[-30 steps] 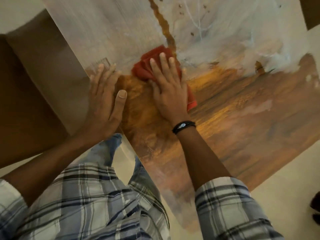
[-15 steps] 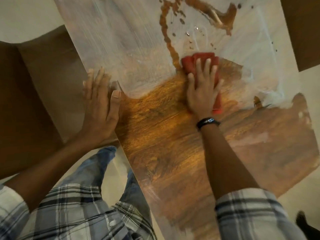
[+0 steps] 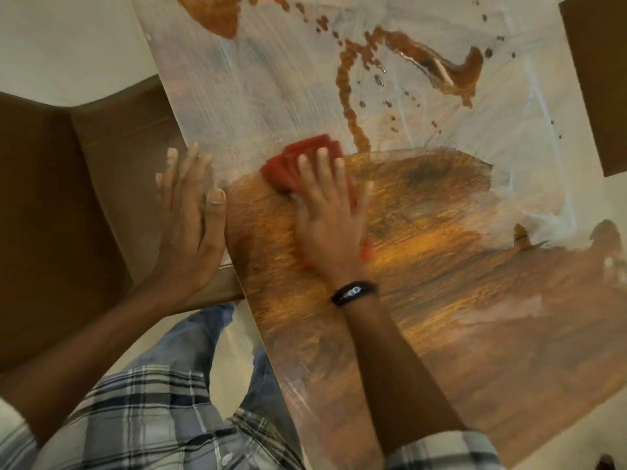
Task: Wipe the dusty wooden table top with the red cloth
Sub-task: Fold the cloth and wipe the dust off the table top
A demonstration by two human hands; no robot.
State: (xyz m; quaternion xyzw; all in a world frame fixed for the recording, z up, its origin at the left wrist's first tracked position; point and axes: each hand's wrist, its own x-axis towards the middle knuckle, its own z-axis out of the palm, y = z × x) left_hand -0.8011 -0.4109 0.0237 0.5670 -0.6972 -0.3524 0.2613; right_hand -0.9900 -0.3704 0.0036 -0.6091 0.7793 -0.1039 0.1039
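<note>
right hand [image 3: 327, 225], fingers straight, presses red cloth [image 3: 297, 161] on table top [image 3: 441, 300]; left hand [image 3: 190, 228] lies flat.

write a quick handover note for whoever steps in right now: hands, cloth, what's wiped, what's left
Right hand: flat, fingers straight, pressing the red cloth onto the table top, where wiped wood meets dusty wood.
Left hand: flat at the table's left edge, holding nothing.
Done: the near part shows clean brown grain.
Left: the far part is pale with dust, crossed by wet brown streaks and drops. Pale patches also remain toward the right side.
</note>
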